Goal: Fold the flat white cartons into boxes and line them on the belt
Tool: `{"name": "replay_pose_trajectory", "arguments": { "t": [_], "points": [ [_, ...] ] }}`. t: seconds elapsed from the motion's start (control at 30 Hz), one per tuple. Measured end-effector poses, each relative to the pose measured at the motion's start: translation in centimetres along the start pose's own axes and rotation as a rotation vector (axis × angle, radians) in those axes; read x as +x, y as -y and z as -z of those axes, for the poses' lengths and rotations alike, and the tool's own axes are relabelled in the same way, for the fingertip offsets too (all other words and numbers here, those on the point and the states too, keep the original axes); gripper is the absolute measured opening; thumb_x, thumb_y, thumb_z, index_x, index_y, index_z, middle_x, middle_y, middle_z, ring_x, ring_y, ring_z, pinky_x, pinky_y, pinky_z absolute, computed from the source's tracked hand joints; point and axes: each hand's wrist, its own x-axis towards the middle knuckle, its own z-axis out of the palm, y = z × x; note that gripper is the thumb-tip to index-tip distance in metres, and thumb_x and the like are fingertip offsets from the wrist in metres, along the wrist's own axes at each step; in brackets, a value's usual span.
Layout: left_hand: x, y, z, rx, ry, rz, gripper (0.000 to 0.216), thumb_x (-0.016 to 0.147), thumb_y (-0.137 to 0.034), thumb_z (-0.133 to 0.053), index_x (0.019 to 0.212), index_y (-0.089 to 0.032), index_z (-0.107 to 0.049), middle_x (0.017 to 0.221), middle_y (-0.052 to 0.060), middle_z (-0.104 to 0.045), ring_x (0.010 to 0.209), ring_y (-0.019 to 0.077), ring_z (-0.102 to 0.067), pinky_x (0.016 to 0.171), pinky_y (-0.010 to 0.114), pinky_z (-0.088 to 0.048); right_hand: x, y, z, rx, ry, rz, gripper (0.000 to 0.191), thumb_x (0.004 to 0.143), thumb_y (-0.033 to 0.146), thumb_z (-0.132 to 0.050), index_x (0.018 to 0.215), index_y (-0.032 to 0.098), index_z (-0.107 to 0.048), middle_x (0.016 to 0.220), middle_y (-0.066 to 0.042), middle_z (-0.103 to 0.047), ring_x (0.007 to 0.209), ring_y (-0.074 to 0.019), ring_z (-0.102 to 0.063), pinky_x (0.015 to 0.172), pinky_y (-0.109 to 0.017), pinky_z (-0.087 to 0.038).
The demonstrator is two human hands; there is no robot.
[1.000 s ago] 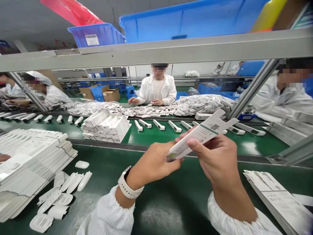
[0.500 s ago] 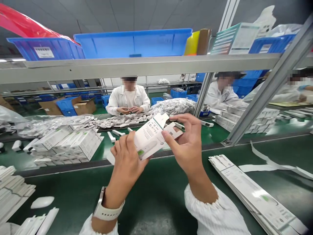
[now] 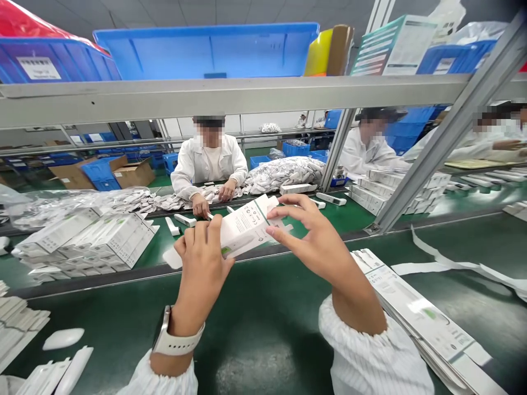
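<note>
I hold a small white carton (image 3: 242,227) with a green mark up in front of me, above the green worktop (image 3: 263,323). My left hand (image 3: 201,260) grips its lower left end, fingers wrapped round it; a pale watch sits on that wrist. My right hand (image 3: 313,238) pinches the flaps at the carton's upper right end with thumb and fingertips. The carton lies tilted, its right end higher.
A stack of flat white carton blanks (image 3: 420,315) lies at right, paper strips (image 3: 465,269) beyond it. White plastic parts (image 3: 61,356) lie at lower left. Boxes (image 3: 94,238) ride the green conveyor (image 3: 346,216). People in white coats sit opposite. Blue bins (image 3: 206,52) stand on the shelf overhead.
The view has swung to the right. The carton has been turned so its printed face shows, and my right hand has shifted from gripping its body to pinching the end flaps.
</note>
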Motion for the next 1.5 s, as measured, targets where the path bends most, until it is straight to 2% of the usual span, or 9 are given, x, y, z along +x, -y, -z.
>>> {"name": "replay_pose_trajectory", "arguments": {
  "t": [0.17, 0.37, 0.6, 0.77, 1.0, 1.2, 1.3, 1.4, 1.5],
  "points": [
    [0.0, 0.4, 0.4, 0.038, 0.049, -0.015, 0.071, 0.082, -0.009, -0.074, 0.148, -0.019, -0.050, 0.127, 0.018, -0.064, 0.115, 0.0425, -0.058, 0.093, 0.051, -0.044, 0.1, -0.2, -0.5, 0.081, 0.122, -0.123, 0.024, 0.108, 0.047, -0.064, 0.108, 0.029, -0.080, 0.150, -0.009, -0.067, 0.148, -0.0361, -0.059, 0.108, -0.049, -0.057],
    [-0.4, -0.8, 0.6, -0.011, -0.029, -0.150, 0.065, 0.099, -0.018, -0.068, 0.160, -0.020, -0.048, 0.132, 0.020, -0.059, 0.113, 0.0385, -0.058, 0.092, 0.047, -0.040, 0.9, -1.7, -2.3, 0.118, 0.137, -0.152, 0.018, 0.093, 0.036, -0.084, 0.104, 0.025, -0.075, 0.123, -0.008, -0.075, 0.124, -0.0326, -0.070, 0.111, -0.050, -0.051],
    [0.3, 0.7, 0.9, -0.128, -0.196, -0.124, 0.028, 0.113, -0.022, -0.056, 0.136, -0.020, -0.073, 0.111, 0.012, -0.071, 0.100, 0.0298, -0.066, 0.083, 0.041, -0.037, 1.2, -2.3, -5.3, 0.205, 0.125, -0.148, 0.010, 0.093, 0.025, -0.081, 0.100, 0.022, -0.074, 0.110, -0.006, -0.077, 0.103, -0.0260, -0.071, 0.092, -0.040, -0.055],
    [0.6, 2.0, 1.3, -0.236, -0.116, -0.099, 0.017, 0.112, -0.026, -0.061, 0.117, -0.018, -0.076, 0.101, 0.005, -0.072, 0.085, 0.0210, -0.069, 0.069, 0.031, -0.044, 0.8, -1.3, -4.6, 0.204, 0.095, -0.047, 0.016, 0.095, 0.025, -0.079, 0.112, 0.026, -0.078, 0.116, -0.006, -0.074, 0.097, -0.0241, -0.065, 0.093, -0.041, -0.051],
    [0.9, 2.9, 1.6, -0.290, -0.066, -0.189, 0.023, 0.115, -0.027, -0.053, 0.114, -0.024, -0.076, 0.109, 0.005, -0.080, 0.090, 0.0243, -0.071, 0.078, 0.034, -0.045, 0.8, -0.7, -3.4, 0.202, 0.174, -0.094, 0.004, 0.096, 0.025, -0.078, 0.100, 0.023, -0.079, 0.107, -0.004, -0.078, 0.084, -0.0208, -0.068, 0.079, -0.036, -0.048],
    [0.8, 3.4, 1.9, -0.331, -0.031, -0.168, 0.029, 0.116, -0.033, -0.048, 0.121, -0.022, -0.075, 0.114, 0.007, -0.085, 0.094, 0.0259, -0.078, 0.076, 0.033, -0.050, 0.3, 0.0, -2.5, 0.088, 0.174, -0.023, 0.025, 0.091, 0.026, -0.092, 0.114, 0.033, -0.086, 0.118, -0.006, -0.068, 0.124, -0.0333, -0.059, 0.117, -0.057, -0.034],
    [1.0, 4.0, 2.4, -0.406, 0.027, -0.185, 0.033, 0.115, -0.044, -0.050, 0.126, -0.023, -0.072, 0.115, 0.007, -0.086, 0.094, 0.0250, -0.082, 0.074, 0.030, -0.056, 0.3, 0.0, -2.4, 0.148, 0.208, 0.010, 0.020, 0.086, 0.023, -0.098, 0.100, 0.031, -0.086, 0.126, -0.006, -0.067, 0.133, -0.0344, -0.057, 0.122, -0.058, -0.028],
    [1.0, 4.1, 1.9, -0.491, 0.104, -0.155, 0.039, 0.111, -0.056, -0.055, 0.134, -0.027, -0.067, 0.119, 0.007, -0.085, 0.098, 0.0268, -0.084, 0.069, 0.029, -0.058, 0.7, -0.2, -2.8, 0.223, 0.221, -0.015, 0.018, 0.085, 0.030, -0.099, 0.083, 0.025, -0.082, 0.112, -0.004, -0.072, 0.121, -0.0295, -0.066, 0.112, -0.047, -0.042],
    [0.6, 2.9, 0.1, -0.418, 0.078, -0.210, 0.063, 0.107, -0.066, -0.056, 0.154, -0.024, -0.055, 0.137, 0.017, -0.077, 0.119, 0.0392, -0.078, 0.086, 0.042, -0.061, 1.2, -0.6, -3.6, 0.238, 0.142, -0.097, 0.034, 0.092, 0.048, -0.091, 0.077, 0.022, -0.077, 0.099, -0.004, -0.073, 0.100, -0.0238, -0.070, 0.089, -0.037, -0.052]
  ]
}}
